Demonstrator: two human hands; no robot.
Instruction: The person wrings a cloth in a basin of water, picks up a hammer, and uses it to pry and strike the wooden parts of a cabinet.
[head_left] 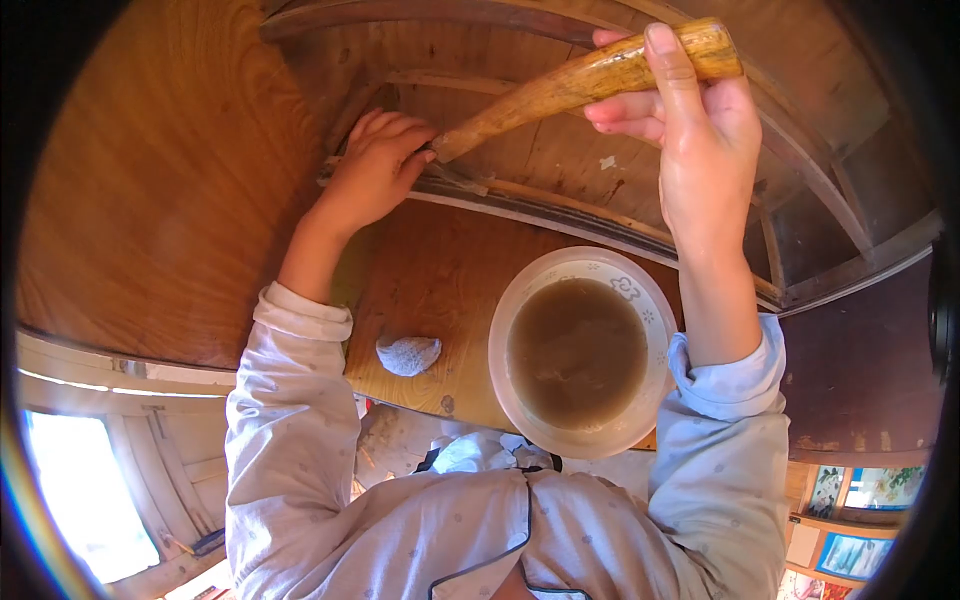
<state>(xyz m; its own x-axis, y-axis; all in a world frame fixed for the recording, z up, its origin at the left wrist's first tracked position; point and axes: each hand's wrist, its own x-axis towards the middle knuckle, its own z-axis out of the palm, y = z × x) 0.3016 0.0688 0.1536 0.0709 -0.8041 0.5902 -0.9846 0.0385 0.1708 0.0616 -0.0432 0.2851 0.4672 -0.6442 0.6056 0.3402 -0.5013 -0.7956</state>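
Note:
My right hand (705, 130) is closed on the thick end of a long, tapered, yellow-brown piece (585, 85), glossy and horn-like. The thumb presses along its near side while the fingers pass behind it. At its narrow tip, the thumb and forefinger of my left hand (380, 165) come together and seem to pinch it. A white basin (503, 390) with a flower pattern stands below my right hand, holding murky brown water (578, 350). To the basin's left, a small crumpled grey-white cloth (408, 355) lies on the wooden tabletop (440, 250).
Behind the tabletop rises a wooden frame (600, 210) with curved ribs and a recessed panel. A large wooden board (150, 180) stands on the left, and a dark brown surface (860, 350) on the right. A bright window (90, 490) shows at lower left.

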